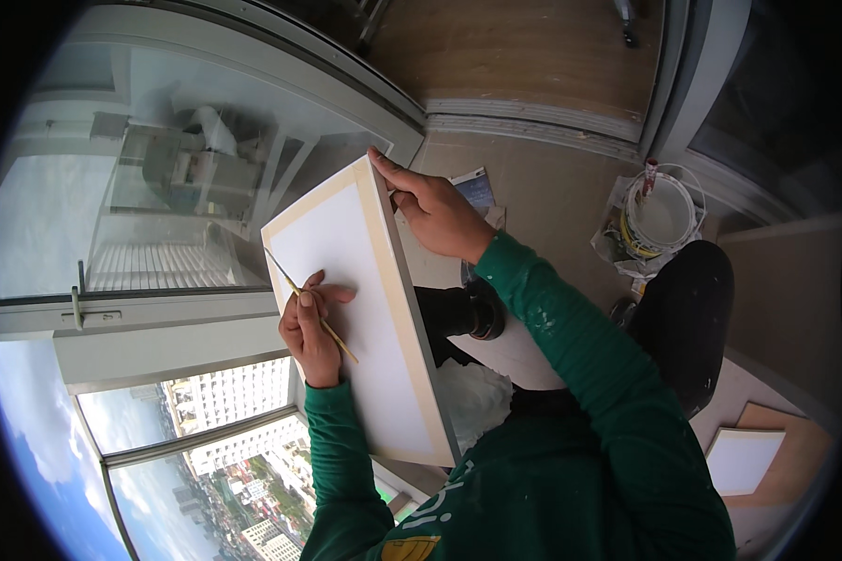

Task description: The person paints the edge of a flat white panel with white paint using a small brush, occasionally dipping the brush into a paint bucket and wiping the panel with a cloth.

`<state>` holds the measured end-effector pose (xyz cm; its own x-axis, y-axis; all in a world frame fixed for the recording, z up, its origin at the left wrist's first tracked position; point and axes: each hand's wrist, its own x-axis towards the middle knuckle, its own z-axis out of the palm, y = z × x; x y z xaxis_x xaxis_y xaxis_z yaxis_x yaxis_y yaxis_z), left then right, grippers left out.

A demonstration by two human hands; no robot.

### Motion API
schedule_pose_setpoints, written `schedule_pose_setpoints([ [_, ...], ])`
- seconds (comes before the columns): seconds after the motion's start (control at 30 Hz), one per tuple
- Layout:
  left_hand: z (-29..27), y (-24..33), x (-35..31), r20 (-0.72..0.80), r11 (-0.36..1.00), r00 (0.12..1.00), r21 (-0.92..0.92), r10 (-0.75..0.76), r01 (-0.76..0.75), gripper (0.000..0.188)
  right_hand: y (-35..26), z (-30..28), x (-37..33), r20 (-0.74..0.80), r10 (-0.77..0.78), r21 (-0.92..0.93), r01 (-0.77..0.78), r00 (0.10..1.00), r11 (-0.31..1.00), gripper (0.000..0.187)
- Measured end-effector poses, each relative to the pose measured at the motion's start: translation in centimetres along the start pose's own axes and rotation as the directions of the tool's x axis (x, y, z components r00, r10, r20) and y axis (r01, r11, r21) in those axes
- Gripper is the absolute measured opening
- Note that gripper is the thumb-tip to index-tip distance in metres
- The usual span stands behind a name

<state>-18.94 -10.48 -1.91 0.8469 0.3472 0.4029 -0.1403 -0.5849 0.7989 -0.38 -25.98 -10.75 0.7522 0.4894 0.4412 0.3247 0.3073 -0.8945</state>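
Note:
A flat white panel (346,243) with a tan border along its edges stands tilted in front of me. My right hand (432,208) grips its far top corner, fingers round the side edge. In front of the panel's white face, my left hand (313,327) is closed on a thin tool (330,334) with a yellowish handle and a slim grey end. That grey end points up toward the panel's left border. Whether the tool or fingers touch the face, I cannot tell.
A white bucket (661,213) with a red-handled brush stands on the floor at the right. Nearby lies a blue-and-white packet (474,190). A smaller white panel (745,461) rests on a brown board (795,458). Glass doors and windows (159,467) line the left.

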Motion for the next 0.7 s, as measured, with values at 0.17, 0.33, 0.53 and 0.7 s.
schedule_pose_setpoints([
  [0.17, 0.2, 0.0, 0.2, 0.012, 1.000, 1.000, 0.001, 0.000, 0.000, 0.041, 0.1, -0.3, -0.2, 0.008, -0.009, 0.020, 0.009, 1.000, 1.000, 0.077],
  [0.33, 0.2, 0.1, 0.1, 0.005, 1.000, 1.000, 0.001, 0.003, -0.003, 0.041, -0.3, -0.7, -0.4, 0.032, 0.014, 0.026, -0.015, 0.999, 1.000, 0.075],
  [0.53, 0.0, -0.2, 0.1, 0.004, 1.000, 1.000, 0.009, -0.006, 0.005, 0.042, 0.4, -0.5, -0.8, 0.057, 0.004, 0.124, -0.011, 0.998, 0.992, 0.071],
  [0.7, -0.1, -0.4, 0.1, 0.007, 1.000, 1.000, 0.005, -0.006, 0.006, 0.042, 0.3, -0.7, -1.4, 0.114, 0.050, 0.185, -0.071, 0.992, 0.980, 0.068],
])
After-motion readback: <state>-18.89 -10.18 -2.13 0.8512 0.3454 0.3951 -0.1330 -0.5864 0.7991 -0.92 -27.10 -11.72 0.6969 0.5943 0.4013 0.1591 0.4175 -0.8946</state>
